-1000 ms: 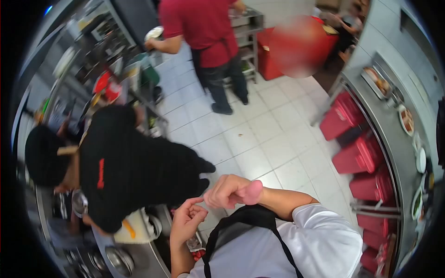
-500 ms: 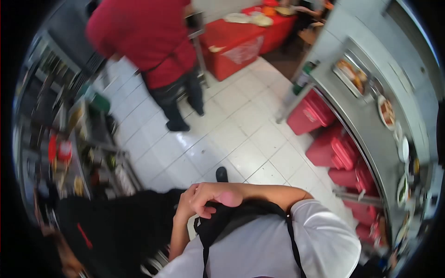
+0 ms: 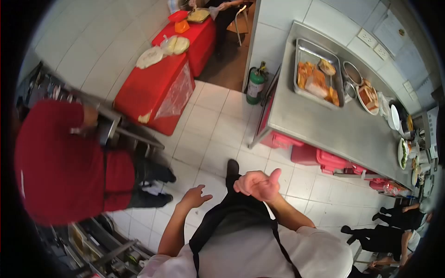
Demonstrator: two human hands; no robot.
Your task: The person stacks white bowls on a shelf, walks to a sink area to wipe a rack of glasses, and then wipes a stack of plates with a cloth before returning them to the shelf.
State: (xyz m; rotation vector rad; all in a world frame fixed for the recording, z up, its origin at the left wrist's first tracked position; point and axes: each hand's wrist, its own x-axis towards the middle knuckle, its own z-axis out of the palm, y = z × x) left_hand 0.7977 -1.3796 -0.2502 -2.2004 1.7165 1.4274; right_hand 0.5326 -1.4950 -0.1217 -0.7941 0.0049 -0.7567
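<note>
Between our hands hangs our black apron (image 3: 232, 211), its long axis running near to far, narrowing toward a dark shoe (image 3: 233, 167) on the tiles; our left hand (image 3: 195, 197) is open beside its left edge, and our right hand (image 3: 259, 185) is half open over its right side, fingers loosely curled, thumb out. Farther right, we see a metal tray (image 3: 301, 51) of food on a steel table (image 3: 308, 125), and at the far side, upright, a green fire extinguisher (image 3: 255, 85), whose label is too small for us to read.
</note>
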